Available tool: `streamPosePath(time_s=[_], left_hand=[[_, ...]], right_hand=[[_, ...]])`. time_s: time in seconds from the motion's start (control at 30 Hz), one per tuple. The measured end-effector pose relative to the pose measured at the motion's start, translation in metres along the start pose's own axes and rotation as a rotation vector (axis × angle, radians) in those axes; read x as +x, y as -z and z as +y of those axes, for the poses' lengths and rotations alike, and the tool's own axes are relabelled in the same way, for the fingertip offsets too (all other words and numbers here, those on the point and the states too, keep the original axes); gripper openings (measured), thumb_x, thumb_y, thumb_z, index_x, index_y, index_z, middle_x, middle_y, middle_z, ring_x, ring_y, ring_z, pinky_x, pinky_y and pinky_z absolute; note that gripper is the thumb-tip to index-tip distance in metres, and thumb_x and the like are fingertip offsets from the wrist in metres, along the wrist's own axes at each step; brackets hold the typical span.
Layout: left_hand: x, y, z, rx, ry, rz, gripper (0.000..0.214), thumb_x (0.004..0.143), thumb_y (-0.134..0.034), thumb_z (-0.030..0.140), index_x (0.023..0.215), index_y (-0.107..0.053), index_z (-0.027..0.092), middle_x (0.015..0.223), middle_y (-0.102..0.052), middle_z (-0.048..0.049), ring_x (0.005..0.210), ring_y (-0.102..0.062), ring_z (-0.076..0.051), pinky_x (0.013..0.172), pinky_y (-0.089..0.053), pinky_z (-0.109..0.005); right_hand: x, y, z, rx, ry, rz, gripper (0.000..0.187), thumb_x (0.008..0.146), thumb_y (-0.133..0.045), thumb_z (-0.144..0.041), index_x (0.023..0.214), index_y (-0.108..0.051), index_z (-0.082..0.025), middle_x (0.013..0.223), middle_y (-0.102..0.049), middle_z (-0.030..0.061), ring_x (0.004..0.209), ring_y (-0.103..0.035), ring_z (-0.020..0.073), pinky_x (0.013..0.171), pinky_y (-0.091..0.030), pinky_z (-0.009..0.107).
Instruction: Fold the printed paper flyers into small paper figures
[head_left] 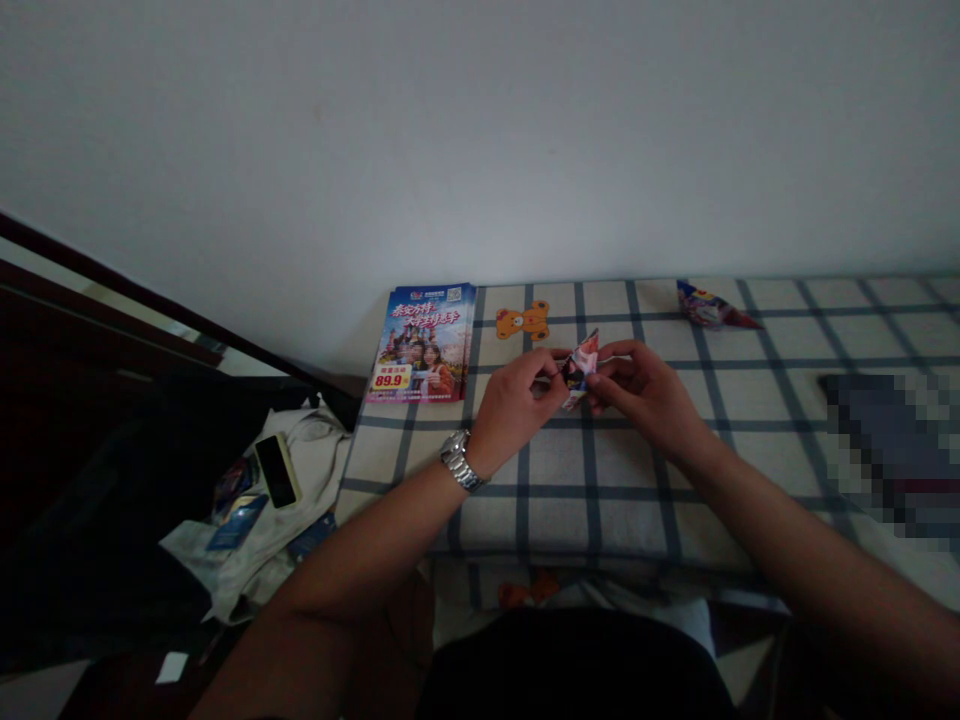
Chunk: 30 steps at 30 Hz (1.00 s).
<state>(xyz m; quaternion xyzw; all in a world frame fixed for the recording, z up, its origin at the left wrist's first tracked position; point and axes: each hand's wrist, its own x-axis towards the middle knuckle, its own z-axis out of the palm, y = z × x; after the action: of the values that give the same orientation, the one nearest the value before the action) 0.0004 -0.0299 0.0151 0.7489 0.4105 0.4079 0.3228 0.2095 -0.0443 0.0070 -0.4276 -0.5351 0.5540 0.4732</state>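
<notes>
Between my two hands is a small folded paper (581,362) with a colourful print and a pointed top, held just above the checked tablecloth. My left hand (521,400), with a metal watch (460,461) on the wrist, pinches its left side. Thumb and fingers of my right hand (645,390) are closed on its right side. Farther right, near the wall, lies another folded paper piece (709,308) with a pointed end. A stack of printed flyers (424,345) rests at the table's left end.
The checked tablecloth (622,520) covers the table and bears a printed bear (523,321). At the right lies a dark, pixelated object (900,450). Left of the table, a phone (277,470) sits on white cloth (315,445). A wall (480,150) stands behind.
</notes>
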Motion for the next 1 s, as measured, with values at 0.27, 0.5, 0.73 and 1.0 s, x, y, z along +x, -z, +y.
streamPosePath(time_s=[0.27, 0.5, 0.73, 1.0], left_hand=[[-0.001, -0.003, -0.005, -0.104, -0.003, 0.005, 0.009, 0.097, -0.063, 0.016, 0.091, -0.059, 0.021, 0.119, -0.076, -0.0041, 0.103, -0.075, -0.015, 0.086, -0.063, -0.026], [0.001, -0.001, -0.005, -0.118, -0.056, -0.035, 0.009, 0.096, -0.065, 0.016, 0.091, -0.06, 0.02, 0.122, -0.075, -0.0055, 0.111, -0.074, -0.016, 0.088, -0.065, -0.027], [0.0, -0.001, -0.003, -0.078, -0.059, 0.001, 0.012, 0.093, -0.064, 0.011, 0.088, -0.057, 0.02, 0.116, -0.075, -0.0059, 0.105, -0.075, -0.016, 0.084, -0.065, -0.027], [0.002, 0.0, -0.004, -0.086, -0.072, 0.022, 0.014, 0.091, -0.066, 0.009, 0.087, -0.057, 0.019, 0.113, -0.075, -0.0057, 0.102, -0.074, -0.015, 0.08, -0.065, -0.024]], right_hand=[[-0.002, -0.001, -0.008, -0.055, -0.015, -0.059, 0.03, 0.084, -0.086, -0.042, 0.098, -0.068, -0.022, 0.086, -0.074, 0.0019, 0.072, -0.071, 0.0163, 0.066, -0.061, 0.029], [-0.004, 0.001, -0.009, -0.081, -0.094, -0.063, 0.032, 0.086, -0.083, -0.046, 0.101, -0.07, -0.021, 0.075, -0.072, 0.0003, 0.058, -0.064, 0.0131, 0.054, -0.053, 0.026], [-0.005, 0.0, -0.014, -0.117, -0.056, -0.085, 0.03, 0.089, -0.08, -0.045, 0.101, -0.069, -0.02, 0.067, -0.066, -0.0024, 0.055, -0.059, 0.0117, 0.049, -0.046, 0.024], [-0.005, 0.003, -0.013, -0.135, -0.02, -0.1, 0.024, 0.09, -0.078, -0.042, 0.097, -0.069, -0.021, 0.07, -0.065, -0.0025, 0.054, -0.058, 0.0111, 0.051, -0.047, 0.025]])
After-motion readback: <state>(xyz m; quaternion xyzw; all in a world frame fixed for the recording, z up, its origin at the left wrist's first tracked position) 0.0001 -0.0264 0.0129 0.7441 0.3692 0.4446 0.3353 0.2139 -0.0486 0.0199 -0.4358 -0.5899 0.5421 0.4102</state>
